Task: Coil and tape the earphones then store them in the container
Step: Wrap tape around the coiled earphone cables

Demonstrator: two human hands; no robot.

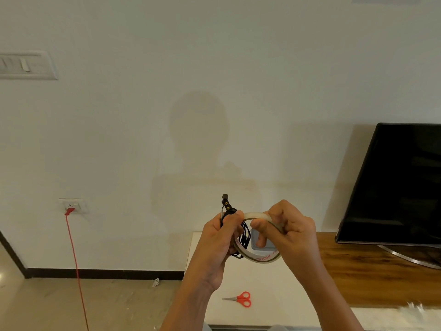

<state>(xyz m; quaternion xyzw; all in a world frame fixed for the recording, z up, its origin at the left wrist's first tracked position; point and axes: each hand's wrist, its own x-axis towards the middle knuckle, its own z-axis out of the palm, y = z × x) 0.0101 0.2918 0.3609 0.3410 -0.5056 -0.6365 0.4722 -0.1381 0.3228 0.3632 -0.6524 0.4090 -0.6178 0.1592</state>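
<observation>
Left hand fingers curled, pinching coiled earphones; right hand thumb and fingers pinching tape roll, touching coil. Below: scissors on white table, grey container behind roll.

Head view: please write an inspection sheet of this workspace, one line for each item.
Surface: white table, wooden top to its right.
Job's things: earphones coiled, in hand; tape roll held up; grey container on the table, partly hidden behind the roll.
Clutter: red scissors lying on the table; small scrap on the floor.
Grippers: left hand grips the earphones; right hand grips the tape roll.
Cables: red cable hanging from the wall socket to the floor.
Surroundings: television at the right; switch panel on the wall.
</observation>
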